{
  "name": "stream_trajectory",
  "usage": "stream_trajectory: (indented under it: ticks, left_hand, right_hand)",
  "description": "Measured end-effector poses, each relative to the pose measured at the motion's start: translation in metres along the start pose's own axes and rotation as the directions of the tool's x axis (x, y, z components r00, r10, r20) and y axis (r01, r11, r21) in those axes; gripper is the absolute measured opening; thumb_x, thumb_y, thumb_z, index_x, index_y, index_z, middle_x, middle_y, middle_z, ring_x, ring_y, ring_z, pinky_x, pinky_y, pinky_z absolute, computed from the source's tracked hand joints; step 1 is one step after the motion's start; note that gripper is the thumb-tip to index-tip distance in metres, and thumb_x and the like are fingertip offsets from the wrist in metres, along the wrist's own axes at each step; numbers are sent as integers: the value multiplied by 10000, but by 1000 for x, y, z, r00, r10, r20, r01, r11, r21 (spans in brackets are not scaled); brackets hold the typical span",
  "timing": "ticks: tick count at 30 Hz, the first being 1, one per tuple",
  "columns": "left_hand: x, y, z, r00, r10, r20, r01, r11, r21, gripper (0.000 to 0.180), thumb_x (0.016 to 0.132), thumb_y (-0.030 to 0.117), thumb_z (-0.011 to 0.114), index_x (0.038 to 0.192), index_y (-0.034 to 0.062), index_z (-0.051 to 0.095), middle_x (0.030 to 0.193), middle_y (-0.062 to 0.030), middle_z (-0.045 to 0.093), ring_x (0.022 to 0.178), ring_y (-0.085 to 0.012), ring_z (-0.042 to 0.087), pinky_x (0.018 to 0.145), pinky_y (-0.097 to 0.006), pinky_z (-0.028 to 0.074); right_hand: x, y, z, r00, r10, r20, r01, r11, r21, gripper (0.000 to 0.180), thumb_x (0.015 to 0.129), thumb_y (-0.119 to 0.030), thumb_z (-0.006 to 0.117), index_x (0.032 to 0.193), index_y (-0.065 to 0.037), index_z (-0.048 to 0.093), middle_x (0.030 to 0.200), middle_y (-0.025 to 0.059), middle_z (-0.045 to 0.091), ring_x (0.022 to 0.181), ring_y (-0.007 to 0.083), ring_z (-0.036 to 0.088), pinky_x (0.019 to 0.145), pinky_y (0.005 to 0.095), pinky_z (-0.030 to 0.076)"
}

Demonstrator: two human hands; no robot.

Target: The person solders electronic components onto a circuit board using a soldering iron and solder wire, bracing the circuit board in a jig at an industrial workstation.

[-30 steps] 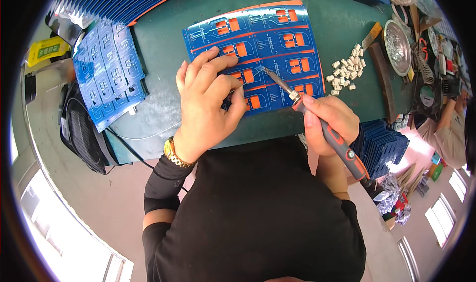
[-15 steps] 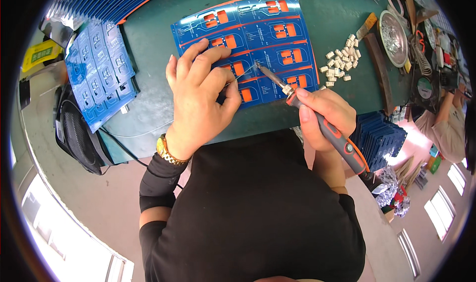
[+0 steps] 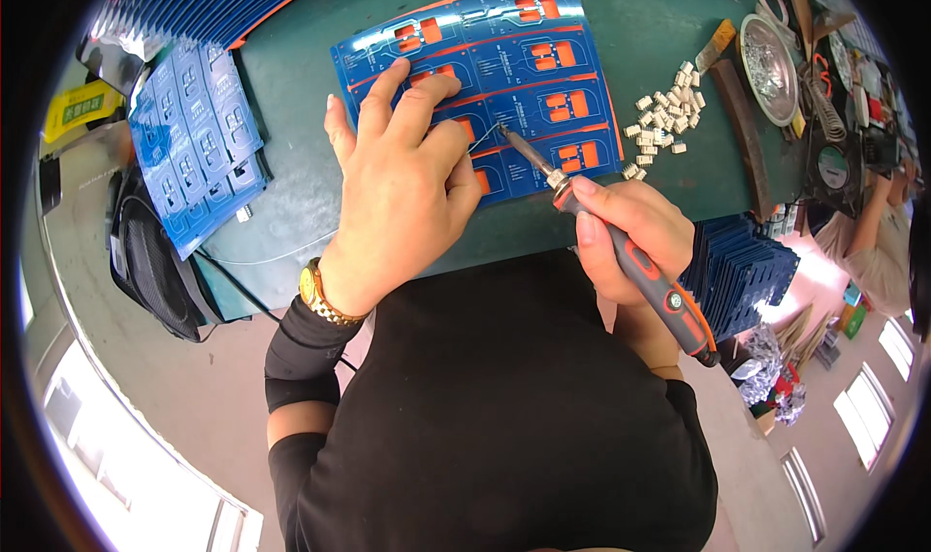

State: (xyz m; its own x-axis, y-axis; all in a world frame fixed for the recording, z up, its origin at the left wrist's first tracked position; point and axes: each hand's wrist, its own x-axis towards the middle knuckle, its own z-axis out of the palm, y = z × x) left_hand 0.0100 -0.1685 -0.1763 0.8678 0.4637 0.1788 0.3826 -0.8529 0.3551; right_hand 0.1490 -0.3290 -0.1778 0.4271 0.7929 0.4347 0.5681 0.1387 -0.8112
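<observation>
A blue circuit board panel (image 3: 499,96) with orange-filled cut-outs lies on the green table. My right hand (image 3: 635,237) is closed round a grey and orange soldering iron (image 3: 659,295); its tip meets the panel near the middle. Over the panel's left part is my left hand (image 3: 398,183), thumb and forefinger pinching a thin solder wire (image 3: 482,142) whose end reaches close to the iron's tip. The other fingers of that hand stretch onto the board. The pinch itself is partly hidden behind the hand. More wire trails leftward from below this hand over the table.
Small white connectors (image 3: 669,115) lie heaped right of the panel, near a metal dish (image 3: 769,70) and a curved dark bar (image 3: 742,140). Another blue panel (image 3: 199,145) leans at left by a black bag (image 3: 155,251). Stacked boards (image 3: 742,271) stand at lower right.
The panel has shifted slightly left. My left fingers have straightened a little, and the iron's handle end has swung slightly downward while its tip stays near the same spot.
</observation>
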Motion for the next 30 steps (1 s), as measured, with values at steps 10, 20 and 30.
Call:
stream_trajectory:
  ticks: [10,20,30]
  left_hand:
    - [0,2,-1,1000,5,27,-6,999,34,56,730,40,636,767,67,603,1250,-81,560,1294,-375,420,994,-724,225]
    - [0,4,-2,1000,-3,20,2,1000,31,58,733,46,642,757,69,594,1245,-87,559,1303,-370,412,1015,-718,209]
    - [-16,-10,-19,995,16,-93,-37,973,-229,195,695,75,770,876,112,706,840,0,623,849,-201,592,822,-380,398]
  right_hand:
    - [-4,7,5,998,-15,-59,15,1000,8,301,738,76,659,1028,1,696,707,79,664,527,137,583,483,234,448]
    - [-5,6,4,998,-14,-55,14,1000,7,296,744,69,657,1027,-4,700,703,75,665,523,136,578,478,233,442]
    - [-11,-1,-11,996,-55,-76,54,998,-9,312,706,63,622,1011,31,680,710,100,669,525,174,590,493,252,460]
